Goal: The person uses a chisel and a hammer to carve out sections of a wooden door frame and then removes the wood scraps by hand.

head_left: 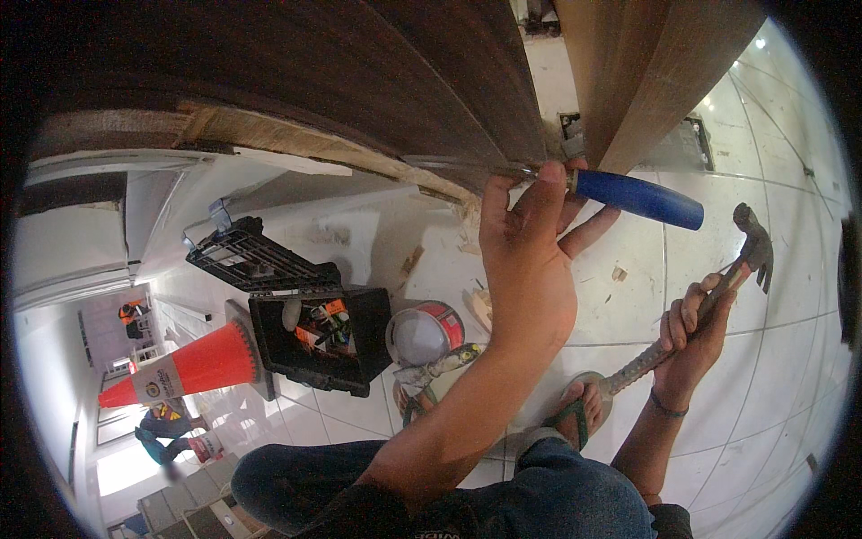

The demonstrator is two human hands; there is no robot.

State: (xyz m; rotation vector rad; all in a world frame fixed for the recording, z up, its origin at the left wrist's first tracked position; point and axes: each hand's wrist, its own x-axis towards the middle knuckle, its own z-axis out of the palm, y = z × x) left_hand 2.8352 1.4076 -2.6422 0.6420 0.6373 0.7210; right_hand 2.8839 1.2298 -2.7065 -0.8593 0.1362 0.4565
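My left hand point(534, 269) is closed round the neck of a chisel point(639, 198) with a blue handle. The chisel lies almost level, its handle pointing right and its thin metal blade reaching left along the lower edge of a dark wooden panel point(422, 72). Whether the tip touches the wood I cannot tell. Lower on the right, my right hand point(696, 331) grips a claw hammer point(639, 357) partway up its worn shaft. The hammer's dark head is tilted up to the right, apart from the chisel handle.
An open black toolbox point(370, 337) with mixed tools stands left of a bucket point(446, 322). An orange cone point(211, 361) is beside the toolbox. Lighter wooden boards point(646, 72) rise at the top right. Wood chips point(620, 273) lie on white floor tiles. Other people point(166, 427) are at far left.
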